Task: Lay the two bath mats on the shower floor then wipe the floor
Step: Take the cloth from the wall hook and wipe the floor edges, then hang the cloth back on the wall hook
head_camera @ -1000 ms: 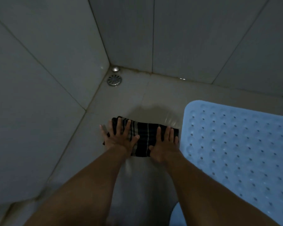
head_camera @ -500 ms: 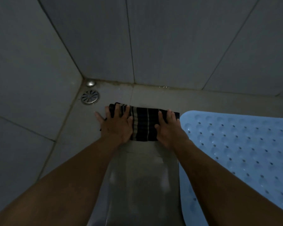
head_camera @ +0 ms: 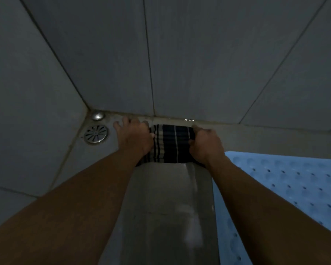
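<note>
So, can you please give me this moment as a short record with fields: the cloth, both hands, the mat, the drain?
tool: striped cloth, bunched on the shower floor, close to the back wall
left: left hand presses on the cloth's left end, fingers spread
right: right hand, curled grip on the cloth's right end
mats: blue bath mat lies flat, right of the arms; only one in view
corner: round drain, left of the left hand, uncovered
surface: wet-looking strip between the forearms
</note>
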`<state>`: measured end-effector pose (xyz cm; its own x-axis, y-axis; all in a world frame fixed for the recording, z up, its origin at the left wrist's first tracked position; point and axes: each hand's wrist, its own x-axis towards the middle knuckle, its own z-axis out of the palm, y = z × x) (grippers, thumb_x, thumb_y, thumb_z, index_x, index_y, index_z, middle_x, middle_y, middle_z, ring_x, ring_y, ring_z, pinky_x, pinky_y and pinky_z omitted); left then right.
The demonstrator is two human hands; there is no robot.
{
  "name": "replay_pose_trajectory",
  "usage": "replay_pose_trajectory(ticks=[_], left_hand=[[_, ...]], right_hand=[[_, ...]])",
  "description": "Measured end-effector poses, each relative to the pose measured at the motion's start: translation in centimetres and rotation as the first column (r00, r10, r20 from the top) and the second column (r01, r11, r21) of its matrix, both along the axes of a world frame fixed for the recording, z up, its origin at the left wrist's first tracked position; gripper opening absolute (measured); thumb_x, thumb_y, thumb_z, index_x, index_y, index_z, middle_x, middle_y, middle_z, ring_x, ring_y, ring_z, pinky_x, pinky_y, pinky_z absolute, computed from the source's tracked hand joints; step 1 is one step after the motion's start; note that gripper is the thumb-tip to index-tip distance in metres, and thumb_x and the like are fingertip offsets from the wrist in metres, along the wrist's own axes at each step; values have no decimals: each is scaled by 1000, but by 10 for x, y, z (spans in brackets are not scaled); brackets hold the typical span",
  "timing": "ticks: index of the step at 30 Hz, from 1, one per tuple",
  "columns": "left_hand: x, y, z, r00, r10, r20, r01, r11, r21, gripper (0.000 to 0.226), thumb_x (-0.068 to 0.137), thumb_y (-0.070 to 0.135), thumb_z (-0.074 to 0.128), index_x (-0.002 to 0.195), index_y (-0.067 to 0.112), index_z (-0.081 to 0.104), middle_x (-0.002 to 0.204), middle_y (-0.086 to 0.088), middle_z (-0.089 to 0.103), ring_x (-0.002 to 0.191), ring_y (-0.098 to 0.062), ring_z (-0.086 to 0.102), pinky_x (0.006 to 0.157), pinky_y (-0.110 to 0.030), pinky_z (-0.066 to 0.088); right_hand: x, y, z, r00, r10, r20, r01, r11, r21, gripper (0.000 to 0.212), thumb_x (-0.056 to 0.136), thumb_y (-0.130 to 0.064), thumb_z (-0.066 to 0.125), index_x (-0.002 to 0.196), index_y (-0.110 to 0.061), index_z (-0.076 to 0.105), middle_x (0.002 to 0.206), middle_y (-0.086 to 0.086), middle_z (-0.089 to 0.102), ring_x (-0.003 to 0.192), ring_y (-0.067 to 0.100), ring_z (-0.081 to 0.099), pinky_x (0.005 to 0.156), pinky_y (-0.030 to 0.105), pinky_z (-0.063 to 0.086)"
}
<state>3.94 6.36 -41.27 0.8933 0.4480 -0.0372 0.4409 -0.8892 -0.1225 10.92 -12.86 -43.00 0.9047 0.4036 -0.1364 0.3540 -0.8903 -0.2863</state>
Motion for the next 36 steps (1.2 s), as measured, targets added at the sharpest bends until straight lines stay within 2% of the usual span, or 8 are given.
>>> replay_pose_trajectory(ticks=[6,12,16,20,24,28,34,36], left_hand=[[2,-11,39,989,-86,122,78,995,68,33,96,44,54,115,20,67,125,-8,55,117,-30,46,95,-44,34],[-8,-17,154,965,-78,251,82,997,-6,25,94,35,59,113,19,66,118,-10,58,111,-35,47,90,-43,35],[-13,-35,255,904,-27,426,92,987,-132,21,91,38,64,100,20,69,108,-9,57,107,-32,47,86,-40,32],[-9,-64,372,860,-5,511,144,962,-233,16,91,34,67,97,19,69,107,-7,55,106,-29,45,85,-35,29],[0,-101,490,836,1,548,195,934,-299,11,88,34,69,94,24,69,106,-5,54,107,-29,46,88,-37,31],[16,-138,603,807,-52,588,293,900,-322,13,85,35,74,94,25,72,99,-2,52,104,-30,49,90,-38,40],[55,-196,740,773,-136,620,502,727,-467,17,80,40,78,90,28,72,98,1,66,101,-29,58,86,-40,49],[61,-220,784,759,-145,634,547,670,-502,16,78,43,78,87,31,71,96,3,70,98,-27,61,83,-43,52]], right_hand=[[7,2,33,976,-190,109,193,981,-16,33,91,-29,62,119,-10,63,130,15,51,125,38,40,100,42,36],[13,-24,150,933,-359,-33,339,841,422,3,82,-22,63,82,-20,65,98,18,63,97,41,60,89,41,52],[15,-46,262,918,-392,-66,363,759,541,19,85,-14,58,69,-25,57,92,13,65,99,34,58,85,31,47],[15,-82,389,910,-401,-110,392,740,547,17,91,-12,56,82,-23,66,97,11,65,106,17,38,85,19,36],[19,-125,508,892,-430,-138,430,713,554,21,87,-16,57,70,-28,61,105,9,66,97,24,61,88,20,48],[20,-176,629,876,-464,-127,453,706,545,14,77,-24,55,69,-32,64,100,11,66,90,27,63,82,28,56],[21,-260,794,846,-531,-37,475,721,505,13,82,-26,66,70,-29,64,87,4,71,85,26,66,66,30,55],[15,-291,842,830,-558,-21,495,717,492,15,82,-24,70,68,-27,64,80,-2,72,87,25,68,74,36,56]])
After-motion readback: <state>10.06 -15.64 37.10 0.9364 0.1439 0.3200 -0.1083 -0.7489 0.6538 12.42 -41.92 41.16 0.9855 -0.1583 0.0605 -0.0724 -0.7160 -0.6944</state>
